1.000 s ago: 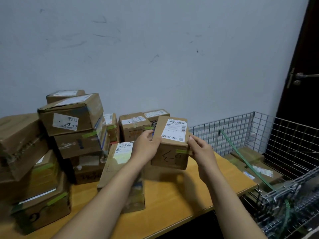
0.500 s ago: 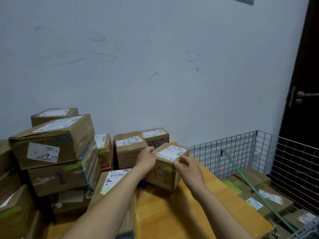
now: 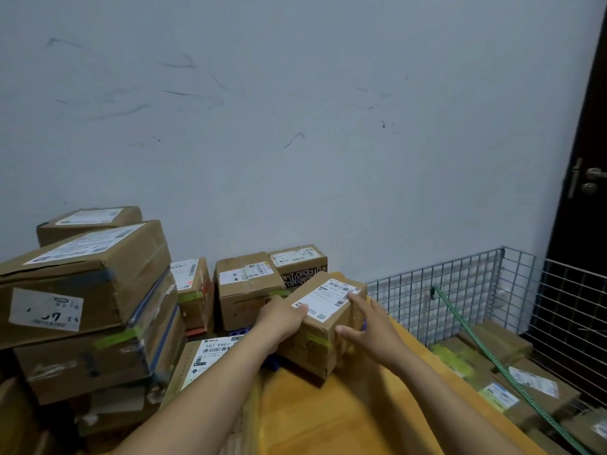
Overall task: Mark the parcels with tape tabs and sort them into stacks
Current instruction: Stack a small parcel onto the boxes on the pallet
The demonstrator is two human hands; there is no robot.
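Left hand (image 3: 282,320): the arm reached forward from the near left. The fingers were wrapped round the left face of the held parcel (image 3: 323,343), with the thumb lying on its top edge. The grip was clamped on the carton.
Right hand (image 3: 372,328): the arm reached forward from the near right, fingers spread and fairly straight. The index fingertip lay on the parcel's top and the thumb against its near right face. The hand was laid on the carton, not closed round it.
Held parcel: a brown carton between the two hands, one vertical edge turned toward the viewer. Its base was down on the table (image 3: 328,418); whether it sat flat could not be told.
Shipping label (image 3: 328,298): white, on the parcel's top face, between thumb and index finger.
Green tape tab (image 3: 317,338): folded over the near vertical edge, between the hands.
Flat carton (image 3: 205,354): labelled, just left of the parcel, partly under the left forearm.
Far cartons (image 3: 249,290): two standing against the wall, just behind the left hand.
Left stack (image 3: 85,284): large cartons piled high, several bearing green tabs.
Wire cage (image 3: 460,290): right of the table, holding more parcels crossed by a green strap (image 3: 486,353).
Door (image 3: 584,142): dark, at the far right.
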